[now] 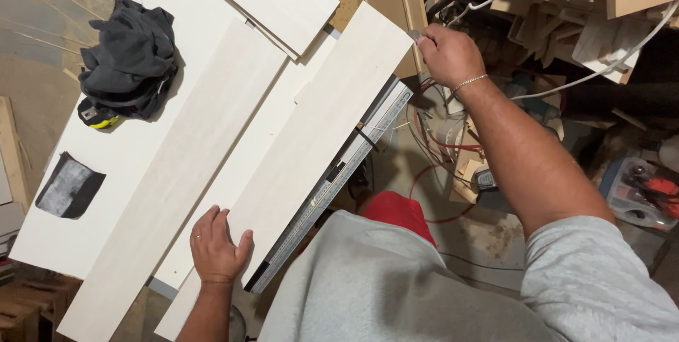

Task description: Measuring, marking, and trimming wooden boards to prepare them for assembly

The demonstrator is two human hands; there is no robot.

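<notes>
From the head camera I look straight down on a white bench top (92, 200) crowded with pale boards. The narrow white board (325, 137) I am handling lies in the middle of the frame, its long axis running from the lower left up to the upper right. My left hand (216, 246) rests flat at its lower end, fingers spread wide and thumb hooked against the board's near edge. My right hand (449, 55) is closed at the board's upper right corner, pinching a small dark tool (414, 35) whose kind I cannot tell.

Along the board's right edge a long metal ruler (332, 183) runs parallel, just beside it, and past that the bench drops off to a floor strewn with hoses and offcuts. A second long pale board (184, 179) lies to the left, nearly parallel and touching, so little room is open on that side.

In the upper left of the frame a dark bundled cloth (131, 55) sits over a yellow tape measure (99, 117), well apart from both hands. A grey sanding pad (69, 186) lies at the left edge.
</notes>
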